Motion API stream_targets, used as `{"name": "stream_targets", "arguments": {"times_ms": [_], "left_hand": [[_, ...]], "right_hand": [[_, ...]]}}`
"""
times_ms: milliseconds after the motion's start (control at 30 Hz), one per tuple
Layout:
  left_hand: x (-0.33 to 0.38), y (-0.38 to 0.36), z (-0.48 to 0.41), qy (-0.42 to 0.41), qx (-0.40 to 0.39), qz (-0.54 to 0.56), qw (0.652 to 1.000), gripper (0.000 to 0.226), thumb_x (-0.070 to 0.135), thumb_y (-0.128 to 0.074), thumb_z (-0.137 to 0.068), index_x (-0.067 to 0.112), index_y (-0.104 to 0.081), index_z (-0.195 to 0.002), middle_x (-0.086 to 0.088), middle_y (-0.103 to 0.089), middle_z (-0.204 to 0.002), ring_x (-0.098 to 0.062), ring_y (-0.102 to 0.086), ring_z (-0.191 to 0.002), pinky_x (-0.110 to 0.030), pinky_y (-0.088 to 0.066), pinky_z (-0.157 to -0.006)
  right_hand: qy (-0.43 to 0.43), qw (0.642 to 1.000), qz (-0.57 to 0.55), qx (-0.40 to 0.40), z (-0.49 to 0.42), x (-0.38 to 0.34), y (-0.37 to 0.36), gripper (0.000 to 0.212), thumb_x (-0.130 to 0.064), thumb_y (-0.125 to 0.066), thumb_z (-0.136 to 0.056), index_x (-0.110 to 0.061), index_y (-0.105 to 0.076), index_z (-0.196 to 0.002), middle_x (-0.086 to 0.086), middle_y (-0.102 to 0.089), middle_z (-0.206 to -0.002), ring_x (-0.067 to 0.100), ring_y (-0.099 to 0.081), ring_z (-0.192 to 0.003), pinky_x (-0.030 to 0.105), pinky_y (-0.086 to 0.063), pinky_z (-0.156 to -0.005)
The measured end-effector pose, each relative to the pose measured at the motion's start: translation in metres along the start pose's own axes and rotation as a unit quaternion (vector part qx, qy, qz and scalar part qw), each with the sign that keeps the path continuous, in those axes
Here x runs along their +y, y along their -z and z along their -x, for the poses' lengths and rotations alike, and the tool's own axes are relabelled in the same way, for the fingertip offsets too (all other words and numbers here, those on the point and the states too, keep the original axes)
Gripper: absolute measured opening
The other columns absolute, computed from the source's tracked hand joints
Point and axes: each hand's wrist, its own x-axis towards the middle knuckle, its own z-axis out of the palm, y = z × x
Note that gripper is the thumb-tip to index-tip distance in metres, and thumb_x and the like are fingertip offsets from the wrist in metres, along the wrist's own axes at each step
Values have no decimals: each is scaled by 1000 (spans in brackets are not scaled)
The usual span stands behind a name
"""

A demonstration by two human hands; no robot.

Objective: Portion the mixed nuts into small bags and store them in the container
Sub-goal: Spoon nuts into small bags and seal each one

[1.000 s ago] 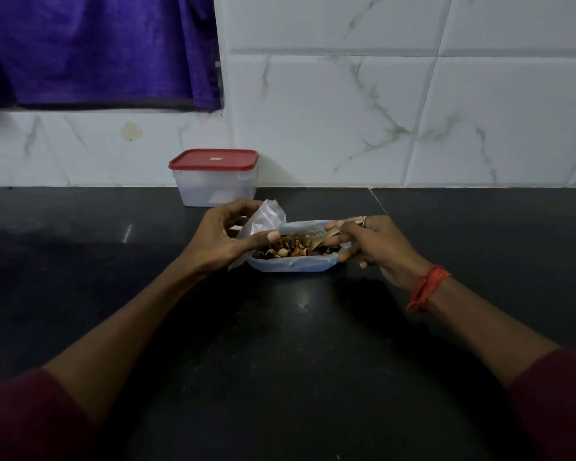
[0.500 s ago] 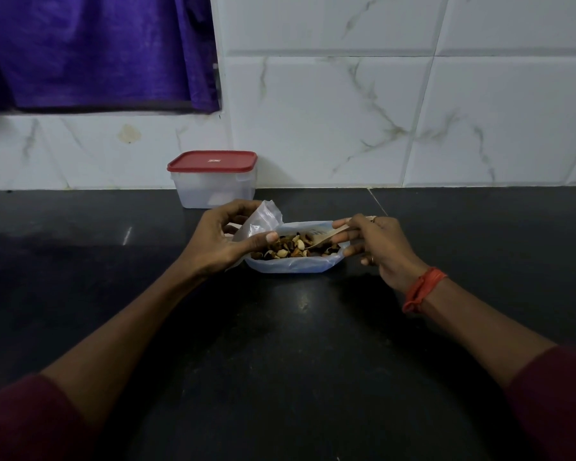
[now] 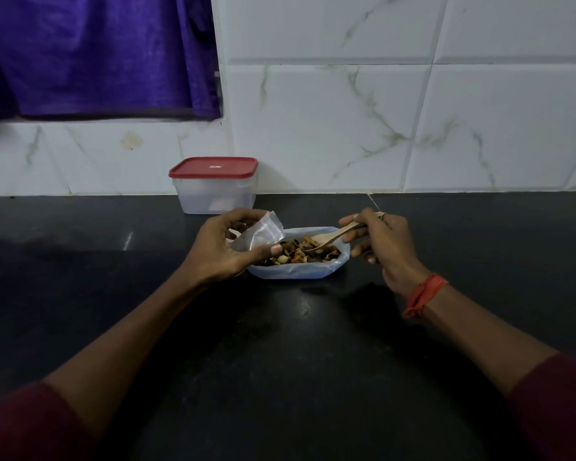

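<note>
the left hand (image 3: 220,247) pinched a small clear bag (image 3: 263,232) between thumb and fingers, just beside the mixed nuts (image 3: 300,252) that lay in a larger plastic bag (image 3: 296,271) on the dark bench (image 3: 280,344). the right hand (image 3: 383,244) gripped a wooden spoon (image 3: 330,237), its bowl among the nuts. a container (image 3: 215,186) with a red lid (image 3: 213,167) stood shut behind, near the tiled wall (image 3: 346,111)

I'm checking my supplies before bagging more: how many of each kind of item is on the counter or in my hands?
Red-lidded container: 1
Small clear bag, pinched in the left hand: 1
Open bag of mixed nuts: 1
Wooden spoon, held in the right hand: 1
Total: 4
</note>
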Motion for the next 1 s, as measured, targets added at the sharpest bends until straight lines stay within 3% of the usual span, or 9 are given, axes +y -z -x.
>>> {"name": "stream_targets", "arguments": {"times_ms": [167, 300, 567, 800, 900, 1000], "left_hand": [[-1, 0, -1, 2, -2, -9, 1000, 63, 61, -77, -67, 35, -62, -122, 17, -65, -113, 4, -59, -101, -15, -46, -78], [0, 0, 1, 0, -2, -7, 1000, 66, 63, -74, -66, 32, -63, -123, 16, -67, -113, 1, -60, -101, -17, -46, -78], [4, -3, 2, 0, 1, -19, 1000, 66, 65, -74, -63, 36, -63, -121, 19, -65, -112, 4, -58, -102, -14, -44, -80], [10, -8, 3, -26, 1, -12, 1000, 61, 54, -78, -71, 28, -66, -124, 14, -68, -112, -6, -61, -103, -31, -47, -91], [13, -9, 4, -31, 7, -8, 999, 59, 54, -77, -71, 26, -67, -123, 14, -69, -111, -7, -61, -102, -29, -47, -90], [14, -7, 4, -23, 6, -7, 1000, 62, 58, -75, -71, 28, -66, -124, 16, -69, -113, -5, -61, -105, -34, -47, -93]], "right_hand": [[-20, 999, 13, -27, 2, 5, -5, 28, -18, -49, -96, -14, -77, -91, 7, -76, -77, 12, -58, -46, 19, -29, -38], [-12, 999, -27, -13, 3, 1, -5, 30, -16, -48, -96, -11, -77, -88, 6, -74, -71, 12, -55, -43, 19, -27, -37], [57, 989, -120, -61, 10, -10, -7, 30, -16, -47, -101, -11, -75, -93, 4, -72, -70, 11, -54, -42, 18, -31, -38], [208, 961, 26, -180, 19, -7, -16, 20, -18, -54, -102, -18, -74, -107, 4, -76, -90, 17, -64, -52, 15, -43, -47], [285, 927, 114, -217, 21, -4, -16, 19, -23, -62, -97, -19, -74, -113, -1, -76, -94, 19, -70, -60, 28, -57, -61], [297, 930, 73, -203, 18, -4, -14, 20, -21, -63, -96, -15, -73, -112, 3, -76, -96, 21, -69, -57, 31, -58, -60]]}}
